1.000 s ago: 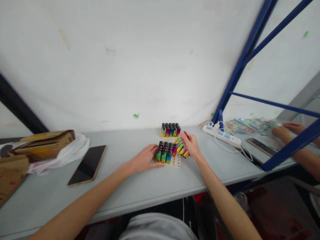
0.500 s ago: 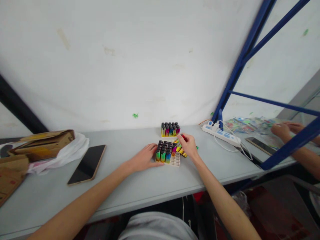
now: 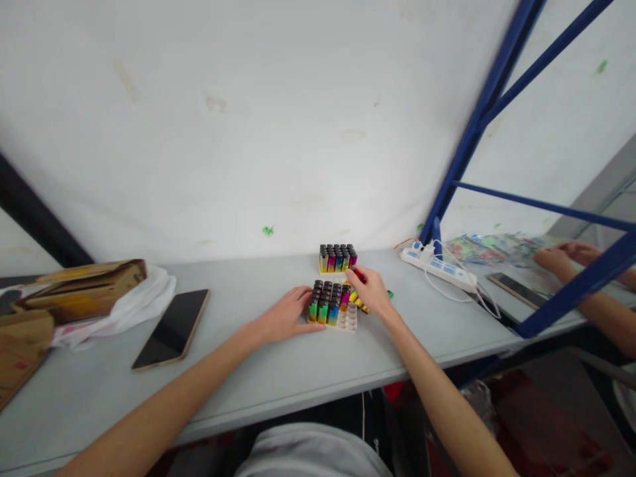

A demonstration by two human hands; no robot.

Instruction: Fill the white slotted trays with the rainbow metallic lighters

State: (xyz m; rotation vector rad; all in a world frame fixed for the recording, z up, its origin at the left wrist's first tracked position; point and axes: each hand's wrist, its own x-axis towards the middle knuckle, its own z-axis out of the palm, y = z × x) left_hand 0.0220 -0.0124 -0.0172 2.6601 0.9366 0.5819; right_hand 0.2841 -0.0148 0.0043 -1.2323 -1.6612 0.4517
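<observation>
A white tray (image 3: 346, 320) stands close to me, its left part filled with upright lighters (image 3: 323, 307) in shiny green, blue and purple with black tops. Empty sockets show in its right front part. My left hand (image 3: 285, 317) braces the tray's left side, thumb along the front edge and fingers round towards the back. Over the tray's back right corner, my right hand (image 3: 371, 290) pinches a lighter (image 3: 356, 273) with a dark top and a bit of red; its body is mostly hidden. Loose yellow and green lighters (image 3: 360, 301) lie beneath that hand.
Behind stands a second tray of upright lighters (image 3: 338, 259). A white power strip (image 3: 440, 269) with cables lies right, beside a blue metal frame (image 3: 462, 152). To the left are a phone (image 3: 171, 329), cardboard boxes (image 3: 94, 291) and a white plastic bag (image 3: 144, 298). A mirror shows reflected hands.
My right hand, with the lighter in its fingers, has shifted slightly left towards the near tray. My left hand stays against the tray.
</observation>
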